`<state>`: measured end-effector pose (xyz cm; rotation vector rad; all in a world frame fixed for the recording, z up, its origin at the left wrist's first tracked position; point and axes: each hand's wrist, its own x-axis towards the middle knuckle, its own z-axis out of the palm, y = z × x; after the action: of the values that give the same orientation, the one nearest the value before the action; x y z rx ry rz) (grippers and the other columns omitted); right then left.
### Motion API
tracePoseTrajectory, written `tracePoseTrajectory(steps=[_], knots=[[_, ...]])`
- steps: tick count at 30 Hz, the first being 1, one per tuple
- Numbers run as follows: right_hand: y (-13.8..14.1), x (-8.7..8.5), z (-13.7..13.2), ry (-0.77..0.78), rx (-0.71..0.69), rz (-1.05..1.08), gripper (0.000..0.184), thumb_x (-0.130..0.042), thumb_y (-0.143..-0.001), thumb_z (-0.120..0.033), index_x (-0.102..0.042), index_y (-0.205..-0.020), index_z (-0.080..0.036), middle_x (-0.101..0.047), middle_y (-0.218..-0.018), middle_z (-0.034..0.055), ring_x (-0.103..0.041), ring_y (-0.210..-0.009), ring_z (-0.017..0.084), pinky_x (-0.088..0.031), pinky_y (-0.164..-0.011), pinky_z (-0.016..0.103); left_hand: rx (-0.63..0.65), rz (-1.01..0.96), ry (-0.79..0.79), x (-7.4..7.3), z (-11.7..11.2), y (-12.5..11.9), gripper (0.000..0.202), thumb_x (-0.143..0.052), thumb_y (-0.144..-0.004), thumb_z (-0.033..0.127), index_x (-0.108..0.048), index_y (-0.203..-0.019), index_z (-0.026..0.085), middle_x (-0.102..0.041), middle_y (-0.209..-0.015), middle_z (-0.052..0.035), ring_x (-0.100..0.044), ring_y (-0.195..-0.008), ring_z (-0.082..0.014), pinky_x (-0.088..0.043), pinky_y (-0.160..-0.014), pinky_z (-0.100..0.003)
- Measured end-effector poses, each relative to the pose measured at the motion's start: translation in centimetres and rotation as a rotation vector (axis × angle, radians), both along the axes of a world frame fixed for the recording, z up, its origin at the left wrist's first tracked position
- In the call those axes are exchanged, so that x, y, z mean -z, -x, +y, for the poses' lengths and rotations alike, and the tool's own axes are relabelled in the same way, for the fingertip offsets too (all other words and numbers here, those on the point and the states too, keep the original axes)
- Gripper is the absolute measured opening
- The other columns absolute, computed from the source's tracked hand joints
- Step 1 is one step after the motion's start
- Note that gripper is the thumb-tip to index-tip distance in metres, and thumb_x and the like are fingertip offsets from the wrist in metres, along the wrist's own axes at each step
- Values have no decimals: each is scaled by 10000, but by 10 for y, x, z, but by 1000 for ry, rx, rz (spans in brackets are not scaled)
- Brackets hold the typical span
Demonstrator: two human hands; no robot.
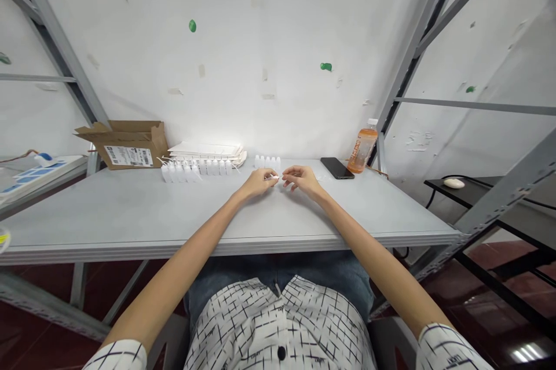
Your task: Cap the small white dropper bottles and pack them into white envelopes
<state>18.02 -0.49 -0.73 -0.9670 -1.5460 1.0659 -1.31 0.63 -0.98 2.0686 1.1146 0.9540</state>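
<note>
Over the middle of the grey table, my left hand (259, 183) pinches a small white piece (274, 177), its far end pointing toward my other hand. The piece is too small to name. My right hand (303, 180) is close beside it, thumb and fingers drawn together at the tips; what they hold, if anything, is too small to make out. Just behind my hands stand several small white plastic bottles (267, 162). A larger group of similar small white bottles (178, 172) with thin tips stands to the left, in rows.
An open cardboard box (125, 144) and a stack of white sheets (208, 151) are at the back left. A black phone (337, 168) and an orange drink bottle (363, 147) are at the back right. Metal posts flank the table (130, 213), with a white wall behind.
</note>
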Motion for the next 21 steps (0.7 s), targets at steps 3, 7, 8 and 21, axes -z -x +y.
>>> tracePoseTrajectory(steps=[3, 7, 8, 21], knots=[[-1, -1, 2, 3, -10, 45, 235, -803, -661, -279, -680, -804, -139, -719, -789, 80, -699, -634, 181, -503, -443, 226, -10, -41, 2, -2, -1, -1, 247, -570, -772, 383, -612, -879, 164, -592, -664, 7, -516, -511, -125, -389, -510, -248], [-3, -3, 2, 16, -41, 89, 258, -806, -642, -291, -690, -815, -140, -731, -805, 78, -697, -657, 174, -509, -459, 222, -2, -64, 20, -6, -5, -2, 196, -543, -780, 364, -574, -825, 176, -575, -652, 14, -480, -496, -114, -385, -502, -245], [-3, -3, 2, 18, -48, 94, 262, -806, -637, -293, -692, -817, -140, -732, -806, 77, -696, -658, 172, -511, -462, 223, 1, -58, 20, -7, -6, -2, 196, -541, -779, 364, -577, -814, 175, -574, -649, 13, -473, -496, -113, -385, -503, -245], [-1, -4, -2, 53, -164, 150, 273, -818, -666, -326, -664, -799, -144, -699, -767, 49, -693, -675, 173, -554, -517, 258, 15, -33, 45, -9, -10, -3, 209, -553, -776, 361, -607, -815, 163, -567, -672, 11, -477, -489, -106, -375, -505, -248]])
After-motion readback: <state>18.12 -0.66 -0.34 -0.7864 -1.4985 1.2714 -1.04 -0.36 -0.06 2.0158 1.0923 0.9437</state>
